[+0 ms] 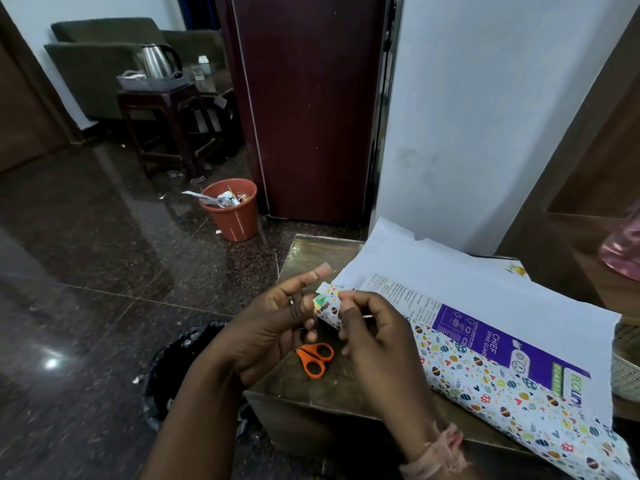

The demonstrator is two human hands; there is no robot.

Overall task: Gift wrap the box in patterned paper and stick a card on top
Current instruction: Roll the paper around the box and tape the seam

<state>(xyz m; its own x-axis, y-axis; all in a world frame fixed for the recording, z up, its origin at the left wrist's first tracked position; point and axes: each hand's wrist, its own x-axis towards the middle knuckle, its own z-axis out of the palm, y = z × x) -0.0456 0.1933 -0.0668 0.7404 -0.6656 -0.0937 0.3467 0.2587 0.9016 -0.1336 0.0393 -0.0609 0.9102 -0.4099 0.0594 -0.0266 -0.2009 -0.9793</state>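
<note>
A long box (502, 344) with a purple label lies on the table (311, 251). It rests on patterned wrapping paper (502, 400), whose white underside (485, 285) stands up behind it. The paper's near edge is folded up against the box. My left hand (273, 327) grips the paper-covered left end of the box, with a small green thing (320, 301) by its thumb. A strip of clear tape (320, 272) clings to its raised index fingertip. My right hand (374, 334) pinches the paper flap at that same end.
Orange scissors (315, 358) lie on the table just below my hands. A black bag (173, 368) sits on the floor at left and a red bin (232, 209) stands farther back. A wicker basket (627, 375) is at the right edge.
</note>
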